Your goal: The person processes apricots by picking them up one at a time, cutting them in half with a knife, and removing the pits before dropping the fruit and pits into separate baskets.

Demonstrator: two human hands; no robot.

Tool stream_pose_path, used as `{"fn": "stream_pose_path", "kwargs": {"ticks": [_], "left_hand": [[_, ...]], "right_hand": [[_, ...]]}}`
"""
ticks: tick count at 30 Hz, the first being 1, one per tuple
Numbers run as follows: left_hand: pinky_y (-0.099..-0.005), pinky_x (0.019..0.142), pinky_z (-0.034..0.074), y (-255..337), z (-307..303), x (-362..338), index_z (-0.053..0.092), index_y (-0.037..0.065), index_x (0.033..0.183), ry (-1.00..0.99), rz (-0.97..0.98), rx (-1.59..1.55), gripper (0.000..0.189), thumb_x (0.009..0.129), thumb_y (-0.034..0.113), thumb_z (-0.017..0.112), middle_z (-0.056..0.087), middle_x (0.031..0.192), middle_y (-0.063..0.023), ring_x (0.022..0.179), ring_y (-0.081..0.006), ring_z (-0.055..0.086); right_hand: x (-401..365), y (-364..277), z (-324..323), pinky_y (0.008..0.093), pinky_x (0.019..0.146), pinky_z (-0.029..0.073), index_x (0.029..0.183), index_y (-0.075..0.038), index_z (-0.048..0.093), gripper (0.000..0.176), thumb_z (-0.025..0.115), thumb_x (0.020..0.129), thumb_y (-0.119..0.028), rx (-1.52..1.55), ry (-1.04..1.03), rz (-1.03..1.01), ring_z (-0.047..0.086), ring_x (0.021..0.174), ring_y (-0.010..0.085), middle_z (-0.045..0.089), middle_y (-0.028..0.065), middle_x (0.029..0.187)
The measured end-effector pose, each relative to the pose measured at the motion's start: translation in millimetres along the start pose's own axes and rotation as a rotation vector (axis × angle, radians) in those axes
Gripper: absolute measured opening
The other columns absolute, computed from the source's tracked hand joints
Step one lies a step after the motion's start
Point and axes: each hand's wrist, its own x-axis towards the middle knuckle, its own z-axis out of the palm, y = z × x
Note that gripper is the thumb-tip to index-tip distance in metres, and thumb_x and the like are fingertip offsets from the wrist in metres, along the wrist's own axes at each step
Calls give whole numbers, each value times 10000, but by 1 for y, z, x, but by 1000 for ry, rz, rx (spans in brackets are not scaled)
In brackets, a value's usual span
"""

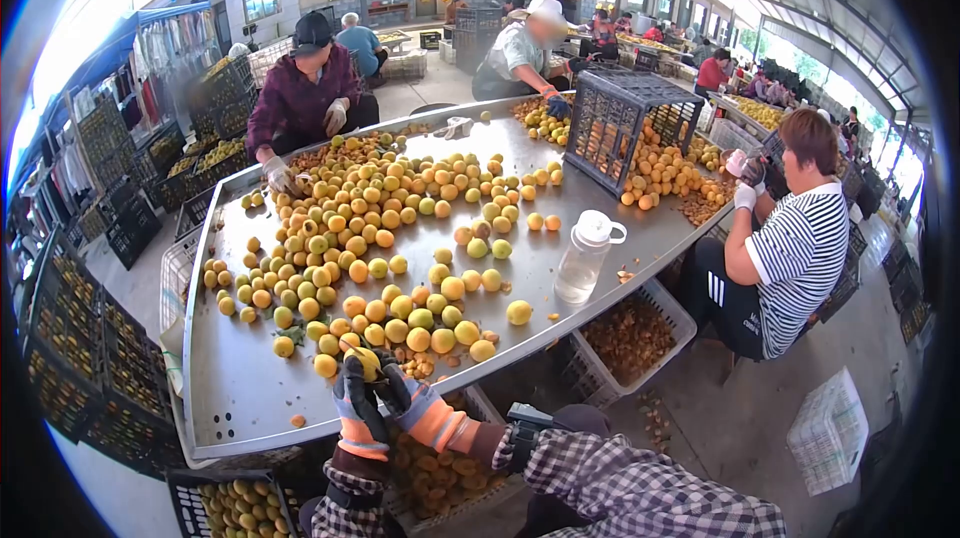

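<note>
At the near edge of the metal table (245,393), my left hand (362,410) wears a dark-palmed glove with an orange band. Its fingers are wrapped round a yellow apricot (368,365). My right hand (412,400), in a matching grey and orange glove, closes against the same apricot from the right; whether it holds a tool is hidden. Just beyond both hands lie loose whole apricots (442,340) and small orange pieces (418,366). Below my forearms is a crate with halved apricots (440,483).
A clear water bottle (582,263) stands on the table. A black crate (635,123) lies tipped there, spilling apricots. Co-workers sit at the left (310,103), the far side (515,58) and the right (800,238). A light crate (640,338) is under the table edge.
</note>
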Motion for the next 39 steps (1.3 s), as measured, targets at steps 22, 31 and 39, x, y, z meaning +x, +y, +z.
{"fn": "stream_pose_path", "kwargs": {"ticks": [22, 31, 39], "left_hand": [[-274, 777, 527, 26, -13, 11, 590, -16, 1155, -222, 281, 359, 410, 796, 82, 764, 651, 960, -48, 853, -138, 629], [-243, 584, 526, 30, -28, 8, 602, -4, 1149, -59, -62, 396, 353, 877, 206, 681, 663, 946, -71, 750, -140, 643], [-304, 829, 533, 12, -23, 12, 565, -23, 1185, -244, 157, 437, 487, 756, 42, 787, 648, 1059, -73, 935, -160, 633]], "right_hand": [[11, 2, -25, 407, 693, 496, 1103, -53, 543, 215, 559, 891, -85, -106, -116, -26, 621, 859, 353, 620, 168, 940], [11, 7, -27, 423, 672, 507, 1153, -56, 519, 289, 580, 876, -111, -115, -187, 5, 631, 838, 367, 626, 179, 960], [14, -12, -36, 449, 675, 512, 1428, -65, 294, 629, 585, 884, -190, -229, -187, 22, 642, 835, 376, 626, 211, 1016]]}}
